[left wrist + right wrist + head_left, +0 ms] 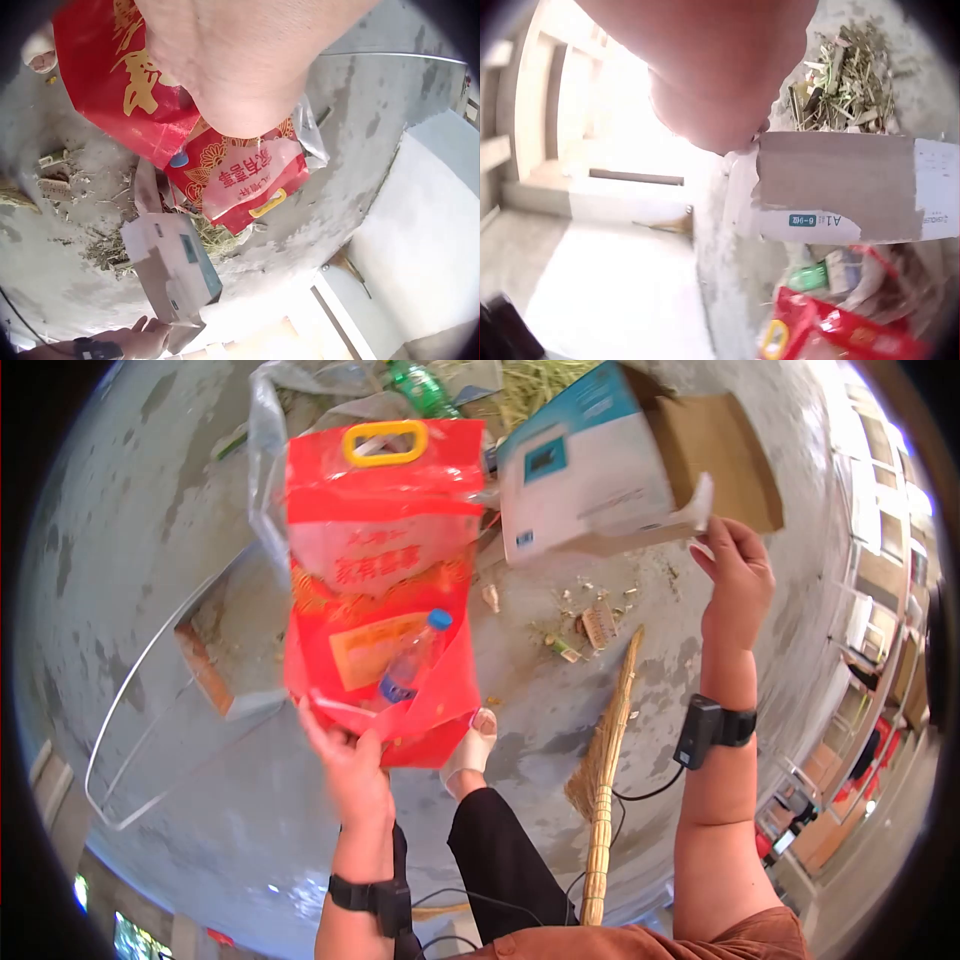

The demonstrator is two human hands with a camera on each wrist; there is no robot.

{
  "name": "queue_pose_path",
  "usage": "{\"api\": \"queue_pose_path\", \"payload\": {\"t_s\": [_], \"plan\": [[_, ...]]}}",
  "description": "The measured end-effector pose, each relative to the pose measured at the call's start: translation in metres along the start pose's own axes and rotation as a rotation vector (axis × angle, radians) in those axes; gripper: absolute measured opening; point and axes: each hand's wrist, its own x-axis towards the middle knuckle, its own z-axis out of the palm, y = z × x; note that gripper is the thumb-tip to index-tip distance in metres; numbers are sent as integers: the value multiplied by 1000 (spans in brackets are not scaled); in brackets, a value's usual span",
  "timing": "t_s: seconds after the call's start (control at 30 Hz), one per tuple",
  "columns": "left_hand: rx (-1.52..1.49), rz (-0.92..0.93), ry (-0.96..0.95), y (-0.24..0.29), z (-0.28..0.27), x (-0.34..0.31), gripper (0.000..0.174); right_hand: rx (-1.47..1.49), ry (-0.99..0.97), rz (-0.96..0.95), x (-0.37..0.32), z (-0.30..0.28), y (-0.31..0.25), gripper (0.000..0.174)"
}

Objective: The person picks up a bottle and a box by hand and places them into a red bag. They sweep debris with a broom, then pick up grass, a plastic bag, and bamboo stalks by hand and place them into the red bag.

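My left hand [355, 775] grips the near edge of a red printed plastic bag [385, 570] with a yellow handle [384, 443] at its far end. A clear plastic bottle [412, 660] with a blue cap lies at the bag's near end, partly covered by a red fold. My right hand [738, 570] pinches a torn white edge of a white and teal cardboard box [590, 490], whose brown flap stands open. In the right wrist view, a bare brown patch shows on the box [840, 180]. The right fingertips are mostly hidden there.
A straw broom [600, 780] stands before my legs. Small litter [600, 622] lies on the concrete floor beyond it. A green bottle [425, 390], a clear plastic bag [265, 460] and dry straw [535, 390] lie further away. A shallow pan [205, 665] with a thin white rod sits left.
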Motion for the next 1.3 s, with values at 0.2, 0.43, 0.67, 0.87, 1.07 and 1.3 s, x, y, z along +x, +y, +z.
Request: {"api": "queue_pose_path", "payload": {"t_s": [0.2, 0.43, 0.67, 0.87, 1.07, 1.3], "plan": [[56, -46, 13, 3, -17, -8, 88, 553, -129, 98, -30, 7, -36, 6], [85, -61, 35, 10, -19, -14, 86, 692, -234, 63, -46, -32, -70, 8], [180, -49, -91, 19, 6, -18, 84, 606, -329, 0, -86, -45, -110, 29], [97, 73, -472, 7, 43, -26, 84, 617, -496, 212, -97, -16, -70, 39], [192, -162, -401, -26, 15, -60, 88, 433, -654, 308, -108, -20, -36, 49], [260, -123, -298, -22, -18, -83, 92, 396, -775, 412, -118, -52, -62, 55]]}}
